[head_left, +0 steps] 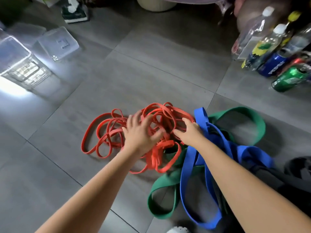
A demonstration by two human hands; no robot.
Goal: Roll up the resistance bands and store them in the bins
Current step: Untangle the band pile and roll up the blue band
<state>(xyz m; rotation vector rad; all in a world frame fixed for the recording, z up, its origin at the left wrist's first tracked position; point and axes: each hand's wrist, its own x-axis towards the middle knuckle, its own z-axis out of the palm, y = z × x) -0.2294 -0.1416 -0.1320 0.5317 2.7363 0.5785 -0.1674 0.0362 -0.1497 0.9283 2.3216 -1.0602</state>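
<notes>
hands (141,133) on red bands (104,132), bare tiles (151,73) beyond

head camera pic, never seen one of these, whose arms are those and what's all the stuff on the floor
This single picture comes from a camera worn on a person's head, looking forward and down, so the two bare arms reaching in from the bottom are the wearer's own. There is no machine here.

The left hand and right hand are both spread on a tangle of thin red bands lying on the grey tiled floor. The fingers look open and blurred; neither hand has clearly closed on a band.

Beside the red tangle lie wide blue bands and green bands, looped over each other. At far left stand clear plastic bins. At upper right are bottles and drink cans.
</notes>
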